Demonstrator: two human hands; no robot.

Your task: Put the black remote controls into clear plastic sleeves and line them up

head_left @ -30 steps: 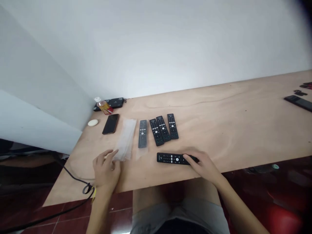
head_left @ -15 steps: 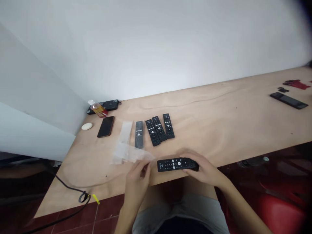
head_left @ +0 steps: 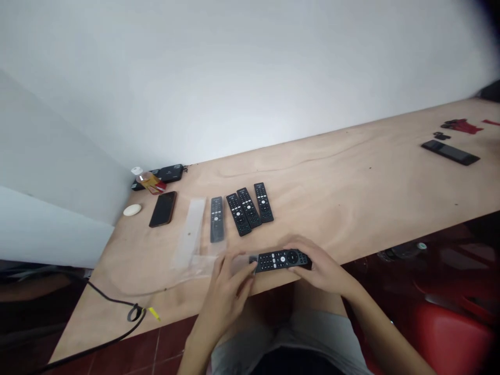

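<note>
My right hand (head_left: 318, 268) grips the right end of a black remote control (head_left: 279, 259), held sideways just above the near edge of the wooden table (head_left: 351, 198). My left hand (head_left: 230, 284) pinches a clear plastic sleeve (head_left: 203, 265) and holds its open end against the remote's left end. A second clear sleeve (head_left: 192, 221) lies flat on the table further back. Beside it lies a remote in a clear sleeve (head_left: 216, 225), then three bare black remotes (head_left: 249, 208) side by side.
At the far left corner are a black phone (head_left: 163, 209), a white oval object (head_left: 132, 210), a small bottle of amber liquid (head_left: 146, 178) and a black box (head_left: 169, 172). A black cable (head_left: 113, 307) crosses the near left edge. Another dark remote (head_left: 449, 152) and red items (head_left: 463, 125) lie far right.
My left hand took a clear sleeve from the pile and carried it right to the remote's left end. My right hand lifted the remote slightly toward me. The view shifted right.
</note>
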